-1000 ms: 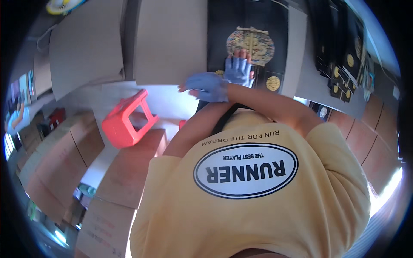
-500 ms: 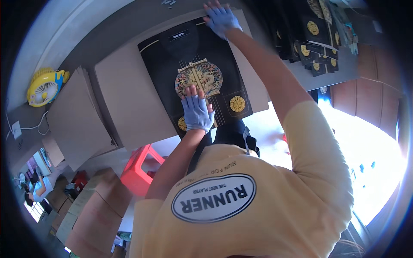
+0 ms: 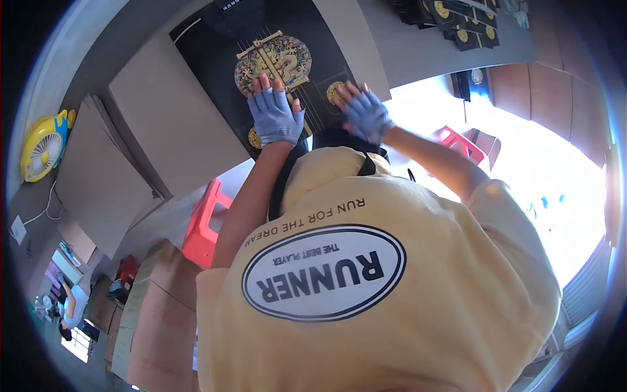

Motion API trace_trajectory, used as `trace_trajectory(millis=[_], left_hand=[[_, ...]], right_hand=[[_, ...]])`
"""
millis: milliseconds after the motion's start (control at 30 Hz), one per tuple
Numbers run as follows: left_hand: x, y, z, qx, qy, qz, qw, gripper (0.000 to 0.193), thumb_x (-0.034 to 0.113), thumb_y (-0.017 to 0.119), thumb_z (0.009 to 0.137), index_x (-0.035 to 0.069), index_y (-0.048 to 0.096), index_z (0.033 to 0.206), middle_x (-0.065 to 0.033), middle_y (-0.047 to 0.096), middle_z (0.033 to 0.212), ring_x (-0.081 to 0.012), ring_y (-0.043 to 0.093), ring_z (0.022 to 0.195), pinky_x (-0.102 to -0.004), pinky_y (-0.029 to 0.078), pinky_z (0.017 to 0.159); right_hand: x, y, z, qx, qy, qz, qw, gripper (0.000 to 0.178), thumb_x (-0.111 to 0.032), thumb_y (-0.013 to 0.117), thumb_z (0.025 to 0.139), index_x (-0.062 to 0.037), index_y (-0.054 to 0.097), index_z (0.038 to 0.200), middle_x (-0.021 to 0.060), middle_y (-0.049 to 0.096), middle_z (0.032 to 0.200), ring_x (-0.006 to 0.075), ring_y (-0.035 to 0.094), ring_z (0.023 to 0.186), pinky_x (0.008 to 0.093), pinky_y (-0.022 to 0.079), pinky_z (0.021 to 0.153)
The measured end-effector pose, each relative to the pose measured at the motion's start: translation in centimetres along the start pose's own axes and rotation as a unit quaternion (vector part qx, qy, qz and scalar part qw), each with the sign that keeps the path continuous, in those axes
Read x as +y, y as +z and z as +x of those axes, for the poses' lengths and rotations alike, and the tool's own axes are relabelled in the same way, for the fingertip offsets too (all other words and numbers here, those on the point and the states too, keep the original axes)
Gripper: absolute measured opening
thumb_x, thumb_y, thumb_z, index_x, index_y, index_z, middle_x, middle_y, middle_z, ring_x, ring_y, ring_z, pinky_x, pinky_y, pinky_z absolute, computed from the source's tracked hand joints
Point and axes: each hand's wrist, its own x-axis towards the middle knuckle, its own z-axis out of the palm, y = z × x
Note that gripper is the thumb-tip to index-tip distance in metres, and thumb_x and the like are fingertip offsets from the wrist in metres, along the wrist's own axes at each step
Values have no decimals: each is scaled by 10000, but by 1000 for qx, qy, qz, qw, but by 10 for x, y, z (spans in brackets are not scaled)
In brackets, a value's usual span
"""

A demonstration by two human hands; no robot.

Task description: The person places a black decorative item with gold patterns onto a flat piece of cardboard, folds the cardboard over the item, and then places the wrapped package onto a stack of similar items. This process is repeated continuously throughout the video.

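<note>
A black printed sheet lies in front of me on a larger greyish-brown board. It bears a round multicoloured dragon emblem and gold medallions toward its near edge. My left hand, in a blue fingerless glove, lies flat on the sheet below the emblem with its fingers extended. Gloved the same way, my right hand is over the sheet's near right corner, fingers spread beside a gold medallion. It is slightly blurred, so I cannot tell whether it touches the sheet. Neither hand holds anything.
Further boards lean on the left, near a yellow and blue fan. Black printed pieces are piled at the far right. A red stool and cardboard boxes stand lower left. Another person is at the far left.
My right hand has come from the sheet's far right corner down to its near right corner. My left hand stays on the sheet. The whole view has shifted.
</note>
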Motion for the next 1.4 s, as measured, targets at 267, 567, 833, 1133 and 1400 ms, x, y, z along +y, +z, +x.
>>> trace_trajectory(millis=[267,567,833,1133,1400], left_hand=[[-12,-6,-2,-7,14,-28,999,673,410,591,840,42,395,1369,-221,269,1501,-409,258,1386,-564,258,1078],[-20,-11,-16,-15,38,-19,999,636,425,564,852,87,426,1373,-174,302,1491,-360,274,1387,-530,262,1093],[-127,-41,-43,40,-184,152,970,543,395,450,934,116,423,1399,-143,302,1510,-359,283,1382,-518,252,1096],[-75,-40,-88,-21,-222,-83,971,473,284,470,950,52,461,1362,-135,436,1418,-276,425,1307,-483,321,1072],[-93,-60,-85,-194,-424,-697,544,366,317,630,906,41,599,1144,-71,652,1044,-195,657,958,-346,580,754]], right_hand=[[-17,15,-34,108,27,73,991,558,-301,534,860,-151,440,1389,79,323,1514,285,261,1419,516,222,1145],[-22,-19,59,156,113,4,981,537,-355,544,860,-277,447,1382,114,347,1458,340,289,1368,629,201,1082],[-20,-6,79,177,101,-7,979,582,-413,486,897,-308,345,1452,84,246,1545,334,194,1431,671,133,1082],[-17,-4,78,166,112,-9,980,569,-422,469,907,-298,348,1449,89,237,1545,335,178,1433,658,120,1092],[-19,-6,79,166,119,-12,979,576,-423,503,894,-312,357,1441,75,260,1535,320,216,1423,657,151,1088]])
